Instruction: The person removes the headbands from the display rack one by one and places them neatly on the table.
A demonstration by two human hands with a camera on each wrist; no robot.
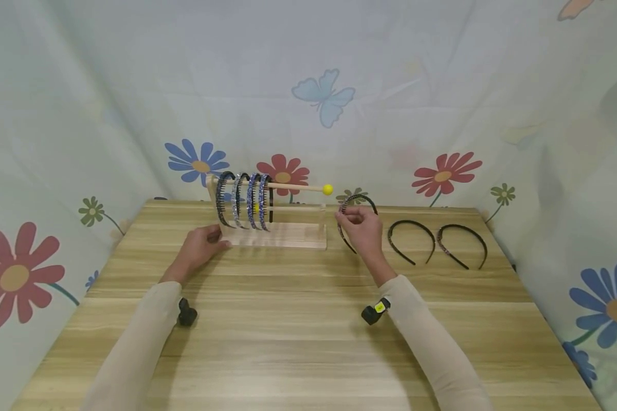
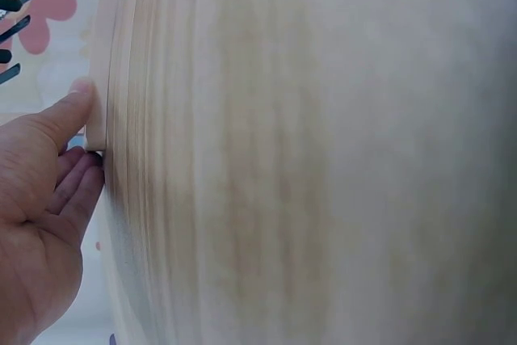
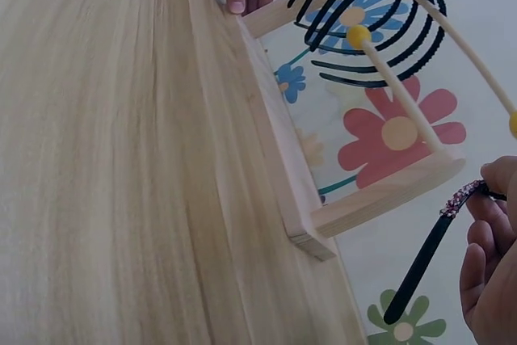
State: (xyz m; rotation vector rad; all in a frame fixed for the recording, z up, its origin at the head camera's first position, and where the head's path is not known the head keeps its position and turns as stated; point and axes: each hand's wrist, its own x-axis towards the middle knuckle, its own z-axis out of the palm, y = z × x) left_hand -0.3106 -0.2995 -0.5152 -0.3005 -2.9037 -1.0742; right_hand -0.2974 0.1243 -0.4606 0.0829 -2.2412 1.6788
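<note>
A wooden headband rack [image 1: 298,235] stands near the table's back edge, with two horizontal rods tipped by yellow balls. Several glittery toothed headbands [image 1: 235,200], dark, silver and blue-purple, hang at its left side. My left hand [image 1: 199,251] grips the left end of the rack's base, thumb on one face and fingers curled beneath in the left wrist view. Right of the rack, my right hand [image 1: 364,228] pinches a black headband [image 3: 420,268] with pinkish glitter between thumb and fingers. It is held apart from the rack; the palm hides part of it.
Two more black headbands, a nearer one [image 1: 411,221] and a farther-right one [image 1: 463,226], lie on the right of the wood-grain table [image 1: 288,342]. A flower-printed curtain [image 1: 247,85] hangs close behind the table and at both sides.
</note>
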